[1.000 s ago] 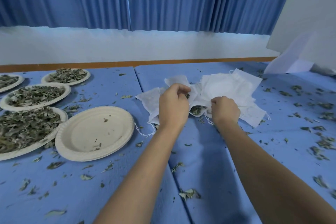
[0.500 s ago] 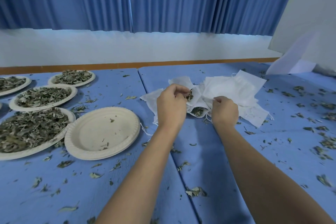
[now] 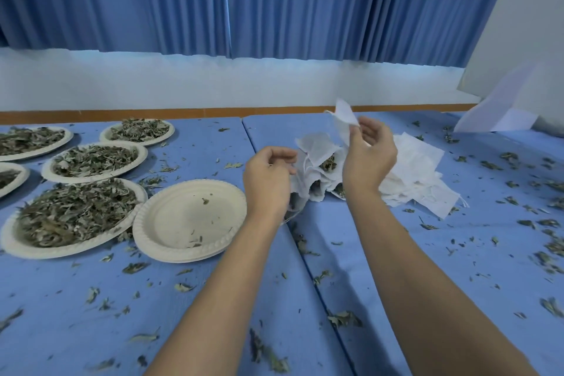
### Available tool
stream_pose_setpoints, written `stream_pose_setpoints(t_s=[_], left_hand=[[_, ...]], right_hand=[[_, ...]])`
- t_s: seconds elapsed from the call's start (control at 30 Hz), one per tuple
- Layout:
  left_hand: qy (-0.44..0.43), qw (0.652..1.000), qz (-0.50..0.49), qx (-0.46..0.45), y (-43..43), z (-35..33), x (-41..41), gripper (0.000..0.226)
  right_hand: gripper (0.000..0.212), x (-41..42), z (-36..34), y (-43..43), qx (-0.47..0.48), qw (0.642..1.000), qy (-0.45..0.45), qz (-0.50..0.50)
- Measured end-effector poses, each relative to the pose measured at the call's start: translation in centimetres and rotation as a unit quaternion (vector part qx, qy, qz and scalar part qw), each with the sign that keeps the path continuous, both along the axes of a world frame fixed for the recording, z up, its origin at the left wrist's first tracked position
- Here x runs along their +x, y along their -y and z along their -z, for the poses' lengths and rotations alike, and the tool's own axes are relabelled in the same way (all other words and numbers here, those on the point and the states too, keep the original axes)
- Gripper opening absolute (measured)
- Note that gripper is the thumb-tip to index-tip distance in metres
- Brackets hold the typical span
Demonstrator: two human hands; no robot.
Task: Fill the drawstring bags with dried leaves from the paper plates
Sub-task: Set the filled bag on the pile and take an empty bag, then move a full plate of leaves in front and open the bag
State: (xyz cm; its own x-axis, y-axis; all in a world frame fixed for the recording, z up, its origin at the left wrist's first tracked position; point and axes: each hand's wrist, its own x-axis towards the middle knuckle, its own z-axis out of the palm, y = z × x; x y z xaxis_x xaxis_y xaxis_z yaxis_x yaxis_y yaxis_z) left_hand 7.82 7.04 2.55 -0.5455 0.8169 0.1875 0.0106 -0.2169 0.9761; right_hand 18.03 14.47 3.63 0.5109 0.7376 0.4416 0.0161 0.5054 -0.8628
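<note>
Far left: five paper plates [image 3: 45, 253] heaped with dried leaves [image 3: 76, 214], clustered on blue table [image 3: 232, 293]. Just right of them, one nearly bare plate [image 3: 183, 220], a few scraps in it. Left hand [image 3: 268, 180] beside it, fingers curled against filled bags [image 3: 326, 165]; cannot tell if it grips anything. Right hand [image 3: 369, 156] raised, thumb and fingertips pinching an empty drawstring bag [image 3: 345, 116] above the white pile of bags [image 3: 421, 174]. Loose leaf litter across the table; folded white sheet [image 3: 500, 110] far right.
</note>
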Motion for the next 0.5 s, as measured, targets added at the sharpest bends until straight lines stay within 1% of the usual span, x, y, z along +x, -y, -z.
stream_pose_setpoints(t_s=[0.1,0.13,0.2,0.27,0.33,0.4,0.47,0.5], left_hand=[[0.010,0.999,-0.014,0.031,1.3,-0.8,-2.0,0.024],[0.013,0.999,-0.012,0.051,1.9,-1.1,-2.9,0.025],[-0.003,0.997,-0.010,0.083,3.3,-1.3,-5.0,0.038],[-0.045,0.995,-0.022,0.083,4.9,-1.2,-7.2,0.048],[-0.100,0.992,-0.046,0.057,6.4,-0.6,-9.3,0.047],[-0.169,0.982,-0.089,0.016,7.6,0.4,-10.9,0.033],[-0.227,0.964,-0.135,-0.016,8.4,1.3,-11.9,0.018],[-0.259,0.953,-0.152,-0.024,8.7,1.7,-12.3,0.015]], right_hand=[[0.014,-3.1,-1.7,2.2,0.041,0.995,0.025,-0.091],[0.015,-4.1,-2.0,3.0,0.043,0.989,0.052,-0.133],[0.014,-6.3,-2.0,4.6,0.026,0.970,0.122,-0.207],[0.013,-8.4,-1.6,6.0,-0.002,0.950,0.167,-0.265],[0.011,-10.1,-0.7,7.3,-0.037,0.929,0.187,-0.318],[0.009,-11.6,0.4,8.3,-0.065,0.910,0.208,-0.352],[0.006,-12.6,1.4,9.1,-0.075,0.901,0.226,-0.363],[0.006,-13.0,1.8,9.4,-0.072,0.899,0.232,-0.365]])
